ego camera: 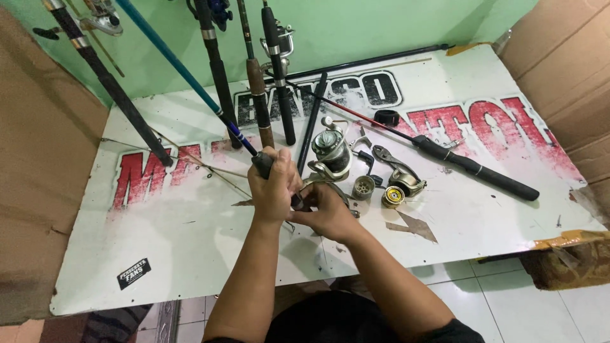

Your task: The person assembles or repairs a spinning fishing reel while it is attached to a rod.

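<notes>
Blue rod (190, 82) gripped at its handle in your left hand (272, 187), your right hand (327, 213) fingers pinching a fitting beside the silver reel (330, 152); seating it looks next.

Rod tips (127, 9) beyond the top edge; blue rod's (184, 73) butt hidden inside the clasping hands (298, 197).

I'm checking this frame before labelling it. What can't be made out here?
- Head view: what the right hand pinches is hidden by its own fingers.
- The left hand covers the butt of the blue rod it grips.
- The tops of the leaning rods are cut off by the upper edge.
- The small reel parts on the white board are too small to identify.
</notes>
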